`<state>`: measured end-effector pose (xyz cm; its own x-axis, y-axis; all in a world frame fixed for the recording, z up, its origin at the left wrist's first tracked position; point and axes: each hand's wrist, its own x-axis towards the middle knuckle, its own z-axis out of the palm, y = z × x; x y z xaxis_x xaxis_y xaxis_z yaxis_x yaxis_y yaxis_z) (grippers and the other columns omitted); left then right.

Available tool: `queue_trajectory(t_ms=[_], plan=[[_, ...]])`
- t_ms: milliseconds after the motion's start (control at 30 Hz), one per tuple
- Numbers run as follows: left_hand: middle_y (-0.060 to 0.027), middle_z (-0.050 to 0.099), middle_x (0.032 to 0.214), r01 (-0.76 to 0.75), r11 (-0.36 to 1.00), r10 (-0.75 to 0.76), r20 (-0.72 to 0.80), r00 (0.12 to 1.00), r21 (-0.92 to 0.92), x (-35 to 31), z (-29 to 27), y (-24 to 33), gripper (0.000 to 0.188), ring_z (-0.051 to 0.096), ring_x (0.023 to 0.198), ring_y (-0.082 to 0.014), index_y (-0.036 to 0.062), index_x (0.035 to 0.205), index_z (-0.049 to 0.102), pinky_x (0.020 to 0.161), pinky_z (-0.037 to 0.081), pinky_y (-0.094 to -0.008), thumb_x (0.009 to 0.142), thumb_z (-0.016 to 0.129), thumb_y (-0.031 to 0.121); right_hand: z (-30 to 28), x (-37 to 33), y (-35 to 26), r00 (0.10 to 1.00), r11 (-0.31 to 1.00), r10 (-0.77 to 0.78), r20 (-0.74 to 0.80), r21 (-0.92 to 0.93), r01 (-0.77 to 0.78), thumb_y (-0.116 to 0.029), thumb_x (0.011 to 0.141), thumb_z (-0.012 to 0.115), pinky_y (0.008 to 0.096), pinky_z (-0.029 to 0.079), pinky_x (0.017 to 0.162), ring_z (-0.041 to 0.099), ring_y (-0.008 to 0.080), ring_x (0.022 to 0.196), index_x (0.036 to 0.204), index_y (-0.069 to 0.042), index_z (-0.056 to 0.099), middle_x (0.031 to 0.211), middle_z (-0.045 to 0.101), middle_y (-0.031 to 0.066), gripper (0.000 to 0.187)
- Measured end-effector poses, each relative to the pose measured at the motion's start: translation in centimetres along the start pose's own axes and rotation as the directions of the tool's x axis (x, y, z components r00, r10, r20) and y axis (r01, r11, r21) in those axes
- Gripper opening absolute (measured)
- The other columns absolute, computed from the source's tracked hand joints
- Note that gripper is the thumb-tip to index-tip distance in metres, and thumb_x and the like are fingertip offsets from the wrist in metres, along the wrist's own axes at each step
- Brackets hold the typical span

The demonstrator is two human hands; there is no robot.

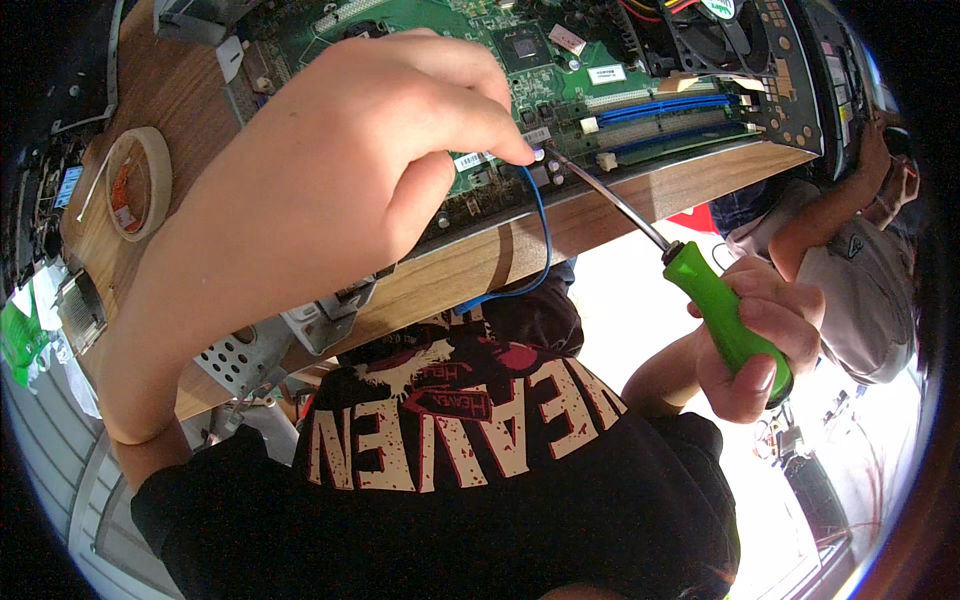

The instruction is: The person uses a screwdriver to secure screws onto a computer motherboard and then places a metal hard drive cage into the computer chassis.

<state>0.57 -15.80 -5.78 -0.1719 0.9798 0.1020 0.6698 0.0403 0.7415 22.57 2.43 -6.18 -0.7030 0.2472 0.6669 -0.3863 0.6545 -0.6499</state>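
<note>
My left hand (pixel 400 130) reaches over a green circuit board (pixel 480 180), its fingers curled and the index fingertip down by the near edge. Right beside that fingertip a thin blue cable (pixel 545 235) starts and loops down past the table edge; whether the fingers grip it is hidden. In my right hand (pixel 760 335) is a screwdriver (pixel 715 305) with a green handle, the fingers wrapped round it. Its metal shaft slants up to the left, and the tip meets the board near small round capacitors (pixel 556 172), close to my left index finger.
The board lies in an open metal computer case (pixel 795 100) with a black fan (pixel 710 40) and blue memory slots (pixel 660 110). A tape roll (pixel 140 185) and a perforated metal bracket (pixel 235 360) lie on the wooden table (pixel 195 95). Another person's arm (pixel 820 215) is at the right.
</note>
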Motion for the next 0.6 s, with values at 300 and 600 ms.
queue_trajectory(t_ms=[300,600], plan=[[-0.0108,0.060,0.093,0.043,0.998,-0.045,0.044,0.998,0.034,0.22,-0.21,0.33,0.039,0.059,0.081,-0.0236,0.0019,0.090,0.067,0.065,0.044,-0.0314,0.063,0.043,-0.015,-0.41,0.33,0.02,0.999,1.000,0.017,-0.038,-0.016,-0.018,-0.029,0.085,0.037,0.0260,0.036,0.031,0.045,0.0163,0.033,0.084,0.005,0.051,0.067,0.044,0.0144,0.037],[-0.0113,0.060,0.092,0.053,0.998,-0.055,0.060,0.997,0.045,0.38,-0.36,0.35,0.038,0.059,0.082,-0.0242,0.0012,0.089,0.067,0.067,0.044,-0.0311,0.063,0.043,-0.014,-0.23,0.72,0.03,0.998,0.998,0.027,-0.054,-0.059,-0.031,-0.027,0.083,0.037,0.0258,0.034,0.028,0.044,0.0162,0.033,0.085,0.005,0.052,0.066,0.043,0.0129,0.036]])
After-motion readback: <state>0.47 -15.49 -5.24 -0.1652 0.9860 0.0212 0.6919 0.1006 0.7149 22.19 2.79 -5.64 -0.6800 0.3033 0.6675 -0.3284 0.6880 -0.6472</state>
